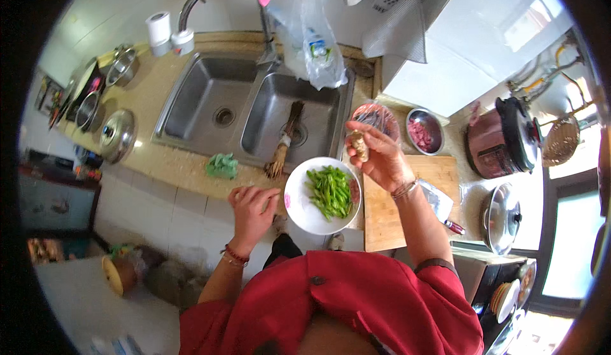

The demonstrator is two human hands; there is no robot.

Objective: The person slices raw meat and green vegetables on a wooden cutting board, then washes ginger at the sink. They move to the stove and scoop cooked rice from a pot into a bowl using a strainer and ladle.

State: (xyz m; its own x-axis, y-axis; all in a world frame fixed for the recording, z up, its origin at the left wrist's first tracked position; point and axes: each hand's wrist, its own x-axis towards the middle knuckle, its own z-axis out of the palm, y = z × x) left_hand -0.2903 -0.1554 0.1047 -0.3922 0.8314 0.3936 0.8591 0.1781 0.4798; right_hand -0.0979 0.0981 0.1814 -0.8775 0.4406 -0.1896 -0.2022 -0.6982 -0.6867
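Note:
A knobbly piece of ginger root [359,146] is held in the fingers of my right hand [382,157], raised above the corner of a wooden cutting board [382,221]. My left hand [252,209] is loosely bent beside the left rim of a white plate [298,212]; nothing shows in it. Sliced green peppers [330,193] lie heaped on the plate, with some reddish bits [354,191] at their right edge. On the board, partly behind my right forearm, rests a cleaver [437,201] with a dark red handle.
A double steel sink [210,88] lies ahead, with a bundled-stick brush [284,145] in its right basin. A green cloth [222,165] is on the counter edge. Right of the sink are a plastic-covered red bowl [382,116], a metal bowl of pink meat [422,133] and a pressure cooker [499,140].

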